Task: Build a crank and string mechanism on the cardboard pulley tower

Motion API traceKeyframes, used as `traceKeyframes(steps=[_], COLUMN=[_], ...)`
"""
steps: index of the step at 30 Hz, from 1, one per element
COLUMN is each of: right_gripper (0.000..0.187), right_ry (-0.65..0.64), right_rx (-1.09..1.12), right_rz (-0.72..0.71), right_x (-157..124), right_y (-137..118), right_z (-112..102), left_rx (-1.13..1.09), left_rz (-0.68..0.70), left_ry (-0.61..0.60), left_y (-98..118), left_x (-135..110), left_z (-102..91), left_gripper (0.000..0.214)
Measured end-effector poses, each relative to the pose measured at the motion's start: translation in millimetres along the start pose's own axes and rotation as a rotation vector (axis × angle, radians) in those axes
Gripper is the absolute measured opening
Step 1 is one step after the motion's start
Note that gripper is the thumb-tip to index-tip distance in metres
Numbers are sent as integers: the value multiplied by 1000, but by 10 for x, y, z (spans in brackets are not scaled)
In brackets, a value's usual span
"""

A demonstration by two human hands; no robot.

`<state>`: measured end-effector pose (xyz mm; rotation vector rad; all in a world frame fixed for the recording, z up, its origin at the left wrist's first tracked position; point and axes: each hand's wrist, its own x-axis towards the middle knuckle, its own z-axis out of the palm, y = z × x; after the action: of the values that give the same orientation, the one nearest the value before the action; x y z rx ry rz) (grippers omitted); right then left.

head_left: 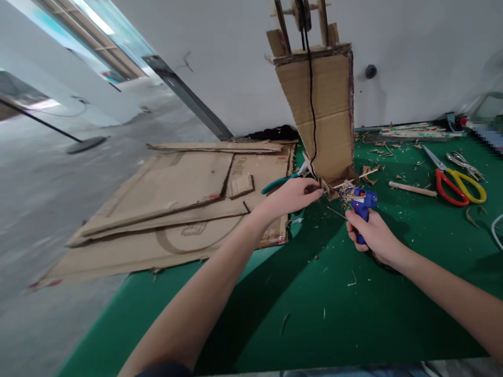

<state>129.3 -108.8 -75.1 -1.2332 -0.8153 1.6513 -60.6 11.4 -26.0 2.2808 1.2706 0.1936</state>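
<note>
My right hand (371, 235) is wrapped round the handle of a blue glue gun (360, 208). Wood shavings cling about its front end, which points left towards the foot of a tall cardboard tower (328, 115). At that foot, my left hand (301, 195) has thumb and fingers closed on a small cardboard piece (326, 187). A black cord (312, 99) hangs down the tower's front from a spool (302, 15) between upright strips at the top. Teal-handled pliers (277, 184) lie partly hidden behind my left hand.
Flat cardboard sheets (176, 183) cover the left of the green table (298, 314) and overhang its edge. To the right lie red and yellow scissors (458, 186), a short wooden stick (412, 189) and metal pliers (466, 163). Scraps are scattered near a pile of thin sticks (416, 132).
</note>
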Motion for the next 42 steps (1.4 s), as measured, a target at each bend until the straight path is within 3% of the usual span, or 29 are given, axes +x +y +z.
traceKeyframes(steps=[8, 15, 19, 27, 42], right_gripper=[38, 39, 39, 37, 38], right_ry=[-16, -13, -3, -4, -15], right_rx=[-26, -8, -12, -19, -8], right_rz=[-8, -6, 3, -2, -13], right_x=[7, 6, 2, 1, -26], right_y=[8, 15, 3, 12, -18], right_z=[-8, -9, 4, -11, 1], left_rx=[-165, 67, 70, -61, 103], left_rz=[-72, 23, 19, -22, -118], left_ry=[5, 95, 98, 40, 33], left_y=[-64, -37, -67, -16, 42], left_x=[18, 19, 8, -33, -21], left_z=[76, 43, 28, -1, 51], left_gripper=[32, 40, 57, 40, 30])
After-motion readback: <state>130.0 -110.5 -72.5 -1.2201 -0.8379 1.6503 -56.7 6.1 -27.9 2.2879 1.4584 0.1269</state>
